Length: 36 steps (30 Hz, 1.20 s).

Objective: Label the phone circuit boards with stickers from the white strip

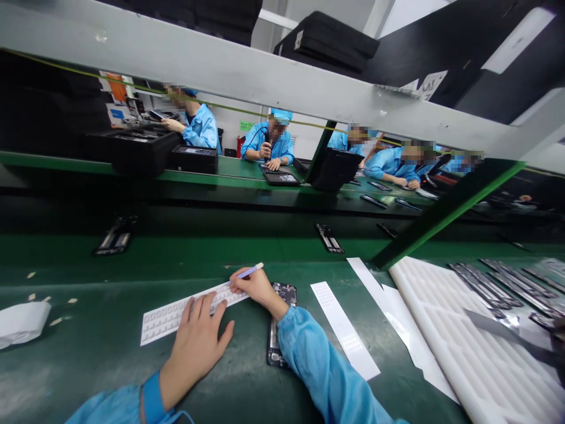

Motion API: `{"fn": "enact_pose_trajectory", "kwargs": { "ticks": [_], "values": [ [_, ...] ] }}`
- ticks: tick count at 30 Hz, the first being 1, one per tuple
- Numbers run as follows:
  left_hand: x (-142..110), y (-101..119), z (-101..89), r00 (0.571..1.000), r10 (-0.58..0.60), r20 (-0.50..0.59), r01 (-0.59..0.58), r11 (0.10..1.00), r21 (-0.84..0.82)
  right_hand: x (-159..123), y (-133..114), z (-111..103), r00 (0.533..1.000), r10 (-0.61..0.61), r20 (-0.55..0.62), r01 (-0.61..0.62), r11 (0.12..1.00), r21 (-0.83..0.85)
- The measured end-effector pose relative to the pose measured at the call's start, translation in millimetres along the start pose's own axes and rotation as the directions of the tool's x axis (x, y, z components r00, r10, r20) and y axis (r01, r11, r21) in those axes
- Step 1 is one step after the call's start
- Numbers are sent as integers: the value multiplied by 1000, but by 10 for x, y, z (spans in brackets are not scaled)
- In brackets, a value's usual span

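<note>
"So, what did the head view show?"

"The right hand (pixel 242 281) pinched a pen-like tool (pixel 252 271) at the right end of the white printed strip (pixel 164 321); the left hand (pixel 196 338) rested loosely spread across it"

"And the opened phone (pixel 276 355)?"

"That lay on the green worktop (pixel 88 341), partly hidden by the blue sleeve (pixel 311 347)"

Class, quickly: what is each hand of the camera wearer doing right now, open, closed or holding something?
Left hand: open, fingers spread on the white sheet.
Right hand: closed, holding a pen-like tool.
</note>
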<state>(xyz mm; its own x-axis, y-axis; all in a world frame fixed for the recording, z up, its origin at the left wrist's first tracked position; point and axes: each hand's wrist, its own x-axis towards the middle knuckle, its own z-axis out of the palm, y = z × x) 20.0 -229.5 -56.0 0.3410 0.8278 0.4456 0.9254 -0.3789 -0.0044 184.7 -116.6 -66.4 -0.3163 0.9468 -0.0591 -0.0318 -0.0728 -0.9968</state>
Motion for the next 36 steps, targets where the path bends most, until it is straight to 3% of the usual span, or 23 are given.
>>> {"fn": "enact_pose_trajectory", "kwargs": {
  "ticks": [36],
  "values": [
    [7, 9, -30, 999, -12, 39, 12, 1000, 5, -10, -47, 7, 1000, 29, -9, -29, 1000, -10]
  ]
}}
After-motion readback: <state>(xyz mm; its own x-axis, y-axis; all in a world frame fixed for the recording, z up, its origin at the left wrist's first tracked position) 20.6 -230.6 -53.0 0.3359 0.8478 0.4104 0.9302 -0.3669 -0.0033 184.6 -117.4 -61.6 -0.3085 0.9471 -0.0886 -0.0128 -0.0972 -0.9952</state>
